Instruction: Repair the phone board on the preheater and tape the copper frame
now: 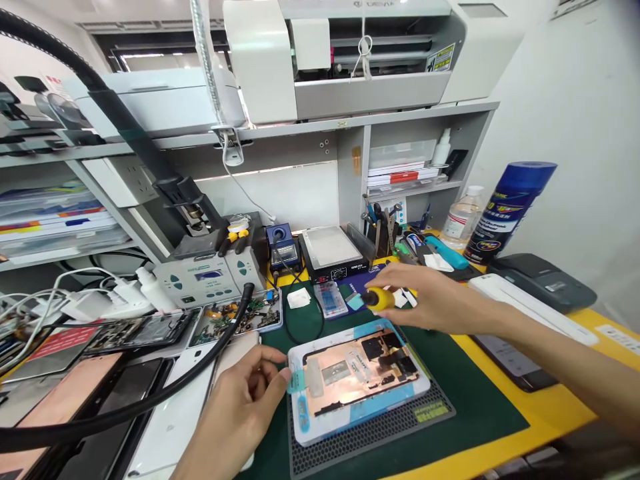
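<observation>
A white-edged device panel (pixel 357 373) with a copper-coloured middle, black strips and blue film lies tilted on a dark honeycomb mat (pixel 345 450). At its left edge, my left hand (pixel 250 393) pinches a small teal tab (pixel 296 381) between thumb and forefinger. Beyond the panel's far edge, my right hand (pixel 425 297) is closed around a yellow and black bottle or tool handle (pixel 379 299), held above the bench. A light blue piece (pixel 356 301) shows beside its dark tip; whether they touch is unclear.
A black hose (pixel 200 373) arches across the left side over phones and panels. A parts tray (pixel 265 312), a hot plate (pixel 333 248) and a tool holder (pixel 384 233) stand behind. At the right are a white device (pixel 535 310) and a blue spray can (pixel 507 213).
</observation>
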Tool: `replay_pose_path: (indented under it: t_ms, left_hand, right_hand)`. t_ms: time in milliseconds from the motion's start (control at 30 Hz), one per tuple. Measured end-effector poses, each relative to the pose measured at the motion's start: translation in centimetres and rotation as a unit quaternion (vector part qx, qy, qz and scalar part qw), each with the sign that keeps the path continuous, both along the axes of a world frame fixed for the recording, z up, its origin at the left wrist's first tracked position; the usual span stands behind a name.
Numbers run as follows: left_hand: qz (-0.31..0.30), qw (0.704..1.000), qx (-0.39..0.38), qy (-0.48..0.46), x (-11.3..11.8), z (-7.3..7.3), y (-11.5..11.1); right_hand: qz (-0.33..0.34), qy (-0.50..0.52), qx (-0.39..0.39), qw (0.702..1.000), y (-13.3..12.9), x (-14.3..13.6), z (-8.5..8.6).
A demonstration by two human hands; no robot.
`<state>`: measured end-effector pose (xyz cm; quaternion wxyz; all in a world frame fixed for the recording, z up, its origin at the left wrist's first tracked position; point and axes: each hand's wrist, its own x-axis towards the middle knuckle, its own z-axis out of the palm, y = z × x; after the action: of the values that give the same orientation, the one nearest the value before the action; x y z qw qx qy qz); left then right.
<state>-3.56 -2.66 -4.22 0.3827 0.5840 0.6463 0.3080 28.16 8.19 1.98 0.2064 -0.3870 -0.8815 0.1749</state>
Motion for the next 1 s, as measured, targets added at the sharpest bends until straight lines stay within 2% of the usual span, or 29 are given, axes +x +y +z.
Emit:
replay_pose_path:
  t_ms: [100, 200, 367, 500, 667, 1000]
  left_hand:
    - [0.039, 0.998, 0.042, -0.019, 0.2, 0.2, -0.4]
    - [0.076, 0.993, 0.084, -0.027, 0.3, 0.6, -0.6]
    - [0.084, 0.990, 0.113, 0.002, -0.3, 0.4, -0.7]
    - [0.061, 0.989, 0.133, 0.037, -0.6, 0.3, -0.9]
    - [0.050, 0.990, 0.129, 0.036, -0.4, 0.3, -1.0]
    - [0.044, 0.988, 0.138, 0.046, -0.4, 0.4, -0.9]
  right_hand:
    - [0.092, -0.102, 0.069, 0.988, 0.0, -2.3, 0.6]
    - [0.150, -0.201, 0.153, 0.956, 0.2, -4.1, 0.8]
    - [0.201, -0.313, 0.267, 0.889, -0.2, -6.5, 0.8]
    - [0.215, -0.345, 0.319, 0.856, -0.7, -7.4, 0.7]
    - [0.209, -0.353, 0.354, 0.841, -0.7, -7.5, 0.5]
    - [0.218, -0.340, 0.356, 0.843, -0.8, -7.4, 0.5]
